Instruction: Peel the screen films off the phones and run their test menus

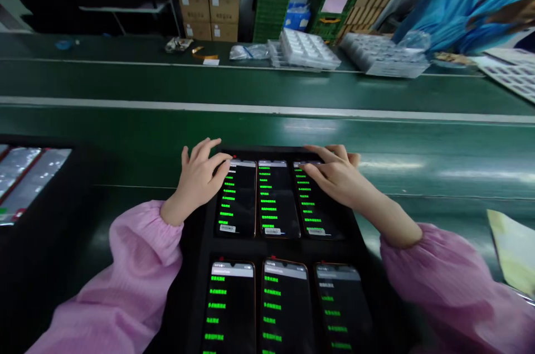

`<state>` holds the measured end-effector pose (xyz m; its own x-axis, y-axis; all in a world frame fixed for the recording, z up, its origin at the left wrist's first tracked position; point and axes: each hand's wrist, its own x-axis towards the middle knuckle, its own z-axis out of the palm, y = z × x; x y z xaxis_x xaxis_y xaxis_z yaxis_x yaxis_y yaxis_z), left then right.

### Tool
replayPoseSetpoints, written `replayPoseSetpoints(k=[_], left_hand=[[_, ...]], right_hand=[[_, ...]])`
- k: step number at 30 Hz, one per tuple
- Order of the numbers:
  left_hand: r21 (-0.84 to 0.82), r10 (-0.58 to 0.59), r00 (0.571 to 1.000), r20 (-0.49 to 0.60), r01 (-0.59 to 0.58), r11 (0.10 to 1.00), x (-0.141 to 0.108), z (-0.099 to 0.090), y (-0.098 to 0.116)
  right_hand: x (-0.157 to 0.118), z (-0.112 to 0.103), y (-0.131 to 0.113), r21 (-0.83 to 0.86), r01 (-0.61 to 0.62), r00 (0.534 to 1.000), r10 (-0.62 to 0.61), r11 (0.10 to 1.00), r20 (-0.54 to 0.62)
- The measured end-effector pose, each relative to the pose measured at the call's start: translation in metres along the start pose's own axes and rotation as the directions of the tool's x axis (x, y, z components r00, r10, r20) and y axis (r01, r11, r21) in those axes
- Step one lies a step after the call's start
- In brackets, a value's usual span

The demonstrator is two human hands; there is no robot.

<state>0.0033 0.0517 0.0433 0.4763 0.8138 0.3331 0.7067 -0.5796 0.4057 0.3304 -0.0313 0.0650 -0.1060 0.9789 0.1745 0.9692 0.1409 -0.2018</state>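
A black tray (276, 249) holds several smartphones in two rows, their screens lit with lists of green text. My left hand (198, 178), fingers apart, is at the upper left phone (240, 198), with thumb and a finger near its top edge. My right hand (336, 173) reaches over the upper right phone (311, 203), its thumb across the top of the screen. Between them lies the upper middle phone (278, 198). In the near row are a left phone (234, 309), a middle phone (288, 309) and a dimmer right phone (345, 309). Neither hand grips anything visible.
Another dark tray (37, 170) with wrapped items stands at the left. Beyond the green conveyor (146, 125), clear plastic trays (309, 50) and small bags line a far ledge. A person in blue (443, 14) works at the upper right. Yellowish paper (514, 253) lies at the right.
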Motion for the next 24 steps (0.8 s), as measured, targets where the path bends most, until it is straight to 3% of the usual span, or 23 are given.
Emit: replayPoseSetpoints(k=[4,8,10,12,16,19,24], left_hand=[[0.109,0.052,0.994,0.092,-0.062,0.992,0.021,0.0,0.005],[0.193,0.105,0.986,0.126,-0.129,0.973,0.012,0.003,0.01],[0.16,0.158,0.979,0.126,-0.178,0.971,-0.001,0.002,0.008],[0.102,0.2,0.976,0.082,-0.208,0.973,-0.014,0.0,0.005],[0.059,0.118,0.992,-0.035,-0.116,0.991,-0.025,0.001,-0.004],[0.049,0.075,0.997,-0.014,-0.074,0.996,-0.022,0.005,-0.008],[0.05,0.099,0.995,-0.002,-0.098,0.994,-0.024,0.005,-0.008]], right_hand=[[0.023,0.012,-0.038,0.072,0.061,0.997,-0.063,0.996,0.036],[0.039,0.014,-0.057,0.139,0.108,0.99,-0.119,0.984,0.07],[0.032,0.006,-0.048,0.172,0.117,0.988,-0.132,0.978,0.082],[0.017,-0.004,-0.028,0.18,0.063,0.997,-0.072,0.982,0.043],[-0.012,-0.009,0.007,0.132,-0.109,0.992,0.117,0.985,-0.051],[-0.021,0.0,0.013,0.105,-0.098,0.995,0.101,0.99,-0.015],[-0.021,0.009,0.006,0.078,-0.062,0.998,0.061,0.995,0.008]])
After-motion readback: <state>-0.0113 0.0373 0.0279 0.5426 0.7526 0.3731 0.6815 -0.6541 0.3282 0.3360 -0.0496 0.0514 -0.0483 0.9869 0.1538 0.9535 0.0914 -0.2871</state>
